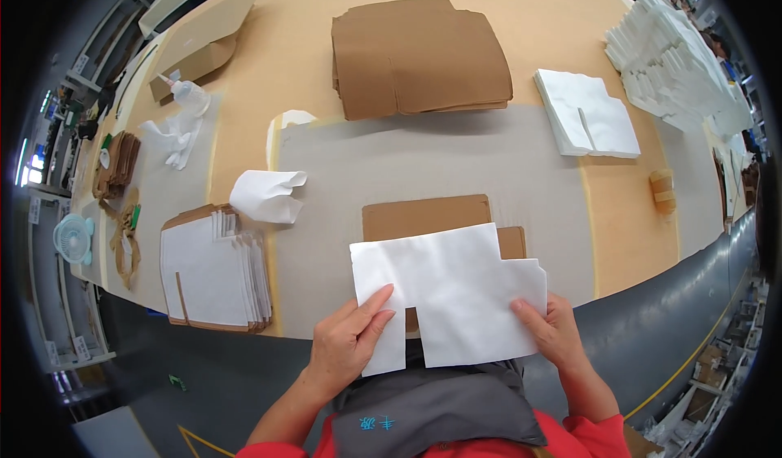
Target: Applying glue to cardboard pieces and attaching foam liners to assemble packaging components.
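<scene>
A white notched sheet (464, 295) with a slot in its lower edge is held between my two hands at the table's near edge. My left hand (346, 336) pinches its left side, thumb on top. On its right side, my right hand (554, 328) grips the edge with the thumb over the face. Under the sheet lies a brown cardboard piece (428, 216), mostly covered; its far edge and right corner show. To the left rests a stack of white sheets and brown cardboard pieces (208, 279), layered together, with a matching slot.
Farther back sit a stack of brown cardboard (419, 59), a smaller white sheet stack (599, 120) and a tall white pile (672, 67). A crumpled white sheet (265, 196), a squeeze bottle (189, 97), a tape roll (663, 192) and a small fan (73, 238) are around the table.
</scene>
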`<state>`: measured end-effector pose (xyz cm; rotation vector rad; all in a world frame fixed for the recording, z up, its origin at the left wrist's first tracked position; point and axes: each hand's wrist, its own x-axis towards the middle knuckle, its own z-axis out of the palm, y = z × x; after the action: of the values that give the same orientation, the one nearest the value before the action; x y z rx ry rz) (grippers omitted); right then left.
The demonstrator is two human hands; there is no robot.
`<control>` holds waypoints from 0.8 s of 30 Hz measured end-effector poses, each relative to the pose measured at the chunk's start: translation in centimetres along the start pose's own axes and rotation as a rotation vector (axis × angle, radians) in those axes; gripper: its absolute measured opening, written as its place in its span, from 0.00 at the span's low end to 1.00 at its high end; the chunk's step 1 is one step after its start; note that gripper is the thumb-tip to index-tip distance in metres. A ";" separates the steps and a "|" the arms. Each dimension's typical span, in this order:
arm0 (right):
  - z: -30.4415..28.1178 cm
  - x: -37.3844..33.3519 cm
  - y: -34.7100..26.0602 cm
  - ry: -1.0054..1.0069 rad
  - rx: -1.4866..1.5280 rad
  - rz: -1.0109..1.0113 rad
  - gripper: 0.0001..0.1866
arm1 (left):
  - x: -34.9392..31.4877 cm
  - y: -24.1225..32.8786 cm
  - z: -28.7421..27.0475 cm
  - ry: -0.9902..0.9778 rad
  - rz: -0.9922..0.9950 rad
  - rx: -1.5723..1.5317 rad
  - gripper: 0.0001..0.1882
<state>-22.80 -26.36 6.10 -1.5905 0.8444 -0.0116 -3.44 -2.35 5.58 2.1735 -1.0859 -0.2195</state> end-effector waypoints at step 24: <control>-0.6 4.9 0.4 0.088 0.107 0.149 0.17 | 5.9 -1.9 2.4 -0.025 -0.057 -0.082 0.18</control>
<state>-19.69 -29.41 3.67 -1.4324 1.0128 -0.0198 0.51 -7.22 3.44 2.1353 -1.0119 -0.3125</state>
